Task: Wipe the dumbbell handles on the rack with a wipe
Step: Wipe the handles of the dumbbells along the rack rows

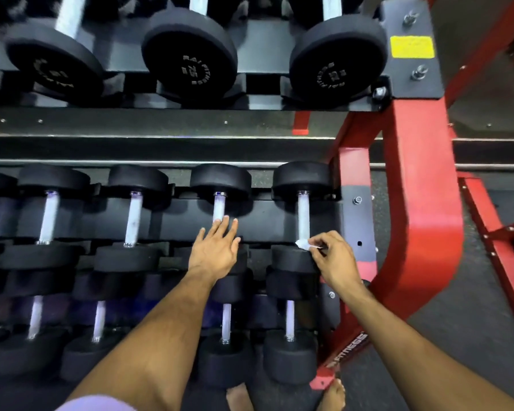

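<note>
Wiping is the step in hand, and it is sitting at the near end of one bar on the middle tier of the rack (pixel 404 179). Only the head view is on offer, and it is looking down over three tiers of black dumbbells on a red-framed stand. The right hand (pixel 334 261) is pinching a small crumpled white wipe (pixel 304 244) between thumb and fingertips, and the wipe is lying at the base of the rightmost middle-tier handle (pixel 303 216) — right where the bar meets the near weight head; whether it is actually touching the metal cannot be told. The wipe is poking out to the left of the pinching fingers rather than wrapping round the bar. The left hand (pixel 217 247) is holding nothing; its fingers are reaching out straight and slightly spread, with the fingertips (pixel 226 219) lying over the near end of the neighbouring handle (pixel 219 207) just to the left, as if steadying that dumbbell. Judging from this, the next move is calling for the wipe to be folded round the bar and drawn along its length toward the far head — then on to the neighbouring handle. Bare feet (pixel 333 396) are showing at the bottom edge.
</note>
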